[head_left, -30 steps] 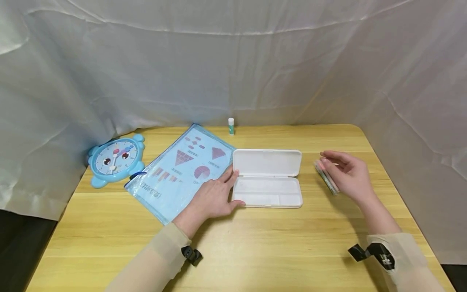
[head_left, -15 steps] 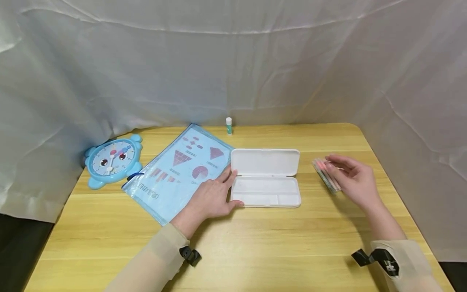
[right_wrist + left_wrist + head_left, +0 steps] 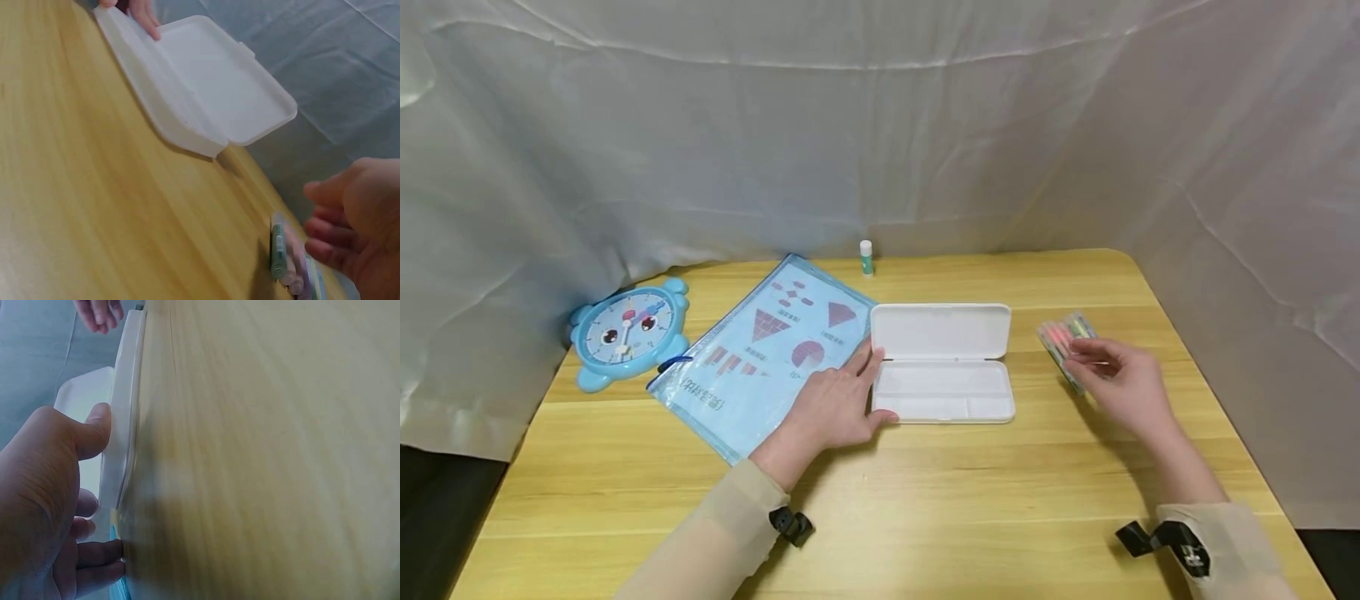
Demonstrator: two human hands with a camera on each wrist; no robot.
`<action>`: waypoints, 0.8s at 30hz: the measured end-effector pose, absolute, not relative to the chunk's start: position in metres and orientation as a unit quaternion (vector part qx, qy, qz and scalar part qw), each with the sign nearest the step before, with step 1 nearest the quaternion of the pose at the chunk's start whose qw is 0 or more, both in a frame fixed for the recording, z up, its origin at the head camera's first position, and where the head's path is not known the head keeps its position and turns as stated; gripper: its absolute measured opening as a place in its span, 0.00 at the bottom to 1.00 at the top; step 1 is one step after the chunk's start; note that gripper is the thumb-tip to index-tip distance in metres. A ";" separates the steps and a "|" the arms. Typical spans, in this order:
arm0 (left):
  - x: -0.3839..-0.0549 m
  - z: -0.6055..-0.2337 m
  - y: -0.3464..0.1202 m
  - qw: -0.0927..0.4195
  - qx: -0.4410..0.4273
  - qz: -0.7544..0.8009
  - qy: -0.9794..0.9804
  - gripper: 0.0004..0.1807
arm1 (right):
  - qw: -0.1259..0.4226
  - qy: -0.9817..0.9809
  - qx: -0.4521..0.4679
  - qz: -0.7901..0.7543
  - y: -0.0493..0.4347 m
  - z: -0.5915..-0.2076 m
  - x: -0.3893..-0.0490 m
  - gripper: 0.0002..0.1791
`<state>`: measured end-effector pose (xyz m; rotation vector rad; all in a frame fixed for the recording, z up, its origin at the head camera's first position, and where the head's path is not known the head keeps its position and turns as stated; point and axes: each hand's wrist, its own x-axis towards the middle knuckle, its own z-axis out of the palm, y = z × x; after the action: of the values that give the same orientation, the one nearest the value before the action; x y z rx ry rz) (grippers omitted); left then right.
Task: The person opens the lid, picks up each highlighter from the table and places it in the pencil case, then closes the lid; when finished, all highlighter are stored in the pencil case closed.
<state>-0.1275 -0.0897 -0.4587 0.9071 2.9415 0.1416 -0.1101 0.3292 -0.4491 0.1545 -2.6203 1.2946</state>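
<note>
A white pencil case point(image 3: 942, 390) lies on the table with its lid point(image 3: 940, 331) raised; its inner compartments hold nothing. My left hand point(image 3: 831, 408) holds the case at its left end, thumb at the front edge and forefinger by the hinge. In the left wrist view, other fingers point(image 3: 100, 553) rest lower, beside the case. Several highlighters point(image 3: 1060, 348), pink, green and yellow, lie to the right of the case. Above their right side hovers my right hand point(image 3: 1123, 387), its fingers loosely bent. The right wrist view shows the highlighters point(image 3: 286, 259) below the fingertips, with nothing gripped.
A blue zip folder point(image 3: 775, 350) lies left of the case, partly under the left hand. Farther left is a blue toy clock point(image 3: 631, 332). A glue stick point(image 3: 867, 258) stands at the back, before a grey curtain point(image 3: 925, 167).
The highlighters, earlier bunched at the right fingertips, now lie fanned out. My right hand has loosened from them and moved slightly down. The left hand stays on the case.
</note>
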 end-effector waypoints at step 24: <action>-0.129 -0.458 -0.089 0.057 0.283 0.071 0.955 0.56 | 0.071 -0.949 0.042 0.305 0.315 -0.460 -0.110 0.12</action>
<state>-0.1287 -0.0889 -0.4580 0.8593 2.8957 0.2150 -0.1095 0.3151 -0.4601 0.1266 -2.8527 0.9160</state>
